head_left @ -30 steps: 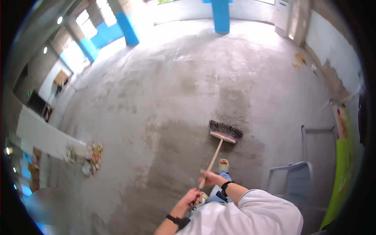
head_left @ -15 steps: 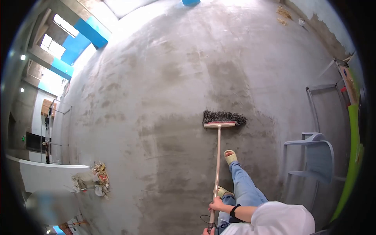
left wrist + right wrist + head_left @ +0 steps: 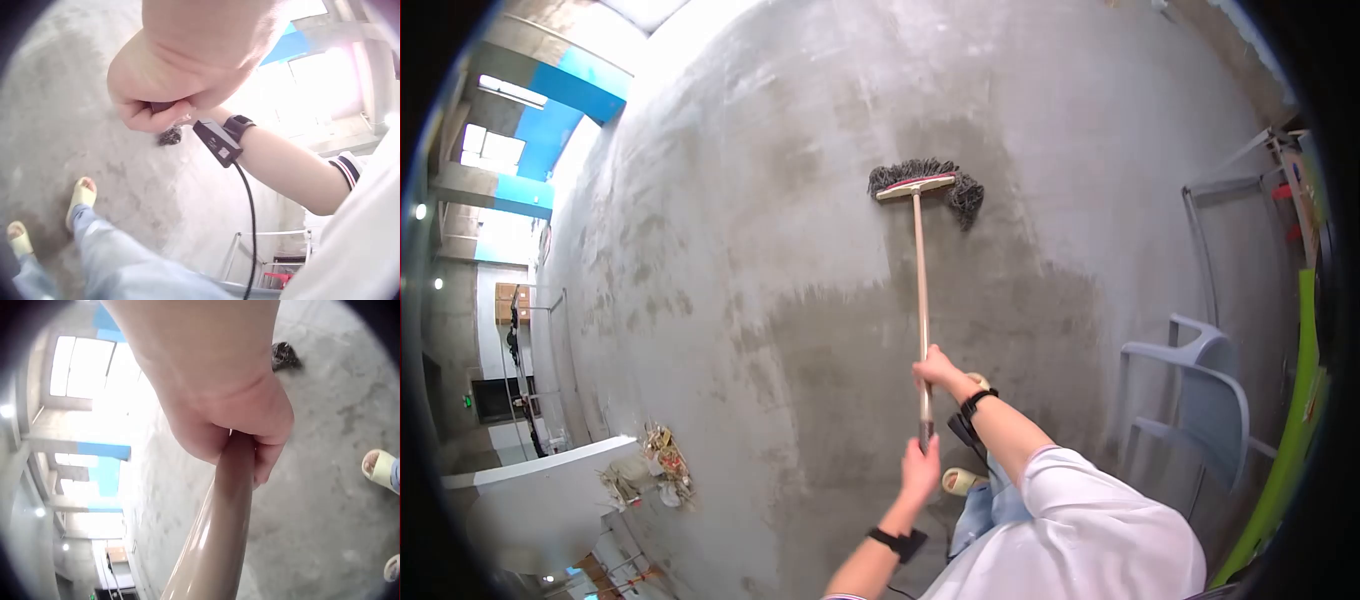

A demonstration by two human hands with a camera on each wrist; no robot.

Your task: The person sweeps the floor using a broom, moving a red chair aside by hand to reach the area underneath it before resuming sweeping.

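Observation:
A mop lies out ahead in the head view, its shaggy dark grey strands on the concrete floor and its pale crossbar slightly tilted. At the right end the strands trail back toward me. My right hand grips the long pale handle partway up. Lower down, my left hand holds the handle's dark end grip. Curled fingers wrap that grip in the left wrist view, where the hand hides most of it. In the right wrist view the glossy handle passes through the curled hand.
Dark damp patches cover the floor around my feet in yellow slippers. A grey-blue plastic chair and a metal frame stand at right, beside a green panel. At left, a debris pile lies by a white partition.
The head view first tilted down. Since then the mop head has slid forward, away from my feet, and both hands have reached forward with the handle. Its strands now trail at the right end.

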